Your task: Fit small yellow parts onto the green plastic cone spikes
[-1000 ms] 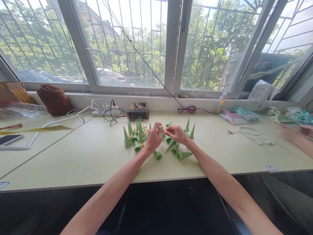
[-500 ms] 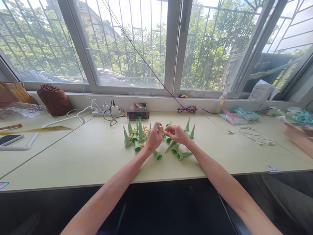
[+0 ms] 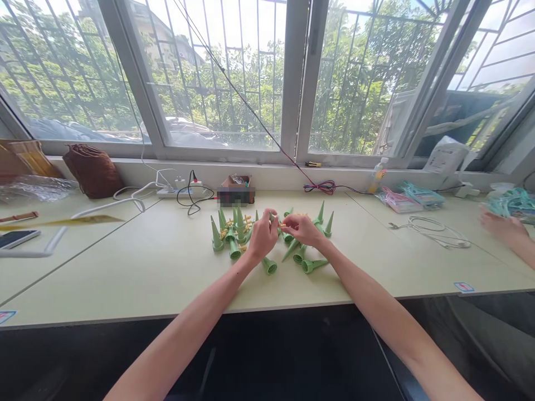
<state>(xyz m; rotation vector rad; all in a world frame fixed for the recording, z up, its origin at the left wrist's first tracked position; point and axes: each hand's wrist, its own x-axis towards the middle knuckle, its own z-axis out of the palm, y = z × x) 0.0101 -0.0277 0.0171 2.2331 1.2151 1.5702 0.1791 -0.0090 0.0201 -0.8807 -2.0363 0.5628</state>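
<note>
Over the middle of the table, my left hand [image 3: 264, 233] is closed around a green watering spike, mostly hidden by the fingers. Close on its right, my right hand [image 3: 303, 229] pinches a small yellow valve piece [image 3: 281, 225] against that spike. More green cone-shaped spikes surround both hands: an upright one [image 3: 216, 235] on the left, one lying down [image 3: 313, 265] below my right hand, and another lying spike [image 3: 271, 266] below my left. Among the left group is a heap of small yellow pieces [image 3: 247, 224]. How far the held piece sits in the spike cannot be made out.
A small open box [image 3: 236, 189] stands behind the spikes, near a power strip [image 3: 167, 192]. Bundled cable [image 3: 320, 187], a bottle [image 3: 378, 175] and a white cord [image 3: 434, 229] lie right. At the far right, another person's hand [image 3: 504, 228] is by bagged items.
My two hands stay almost still, holding the spike and yellow piece together. At the far right, the other person's hands and the bagged item have shifted.
</note>
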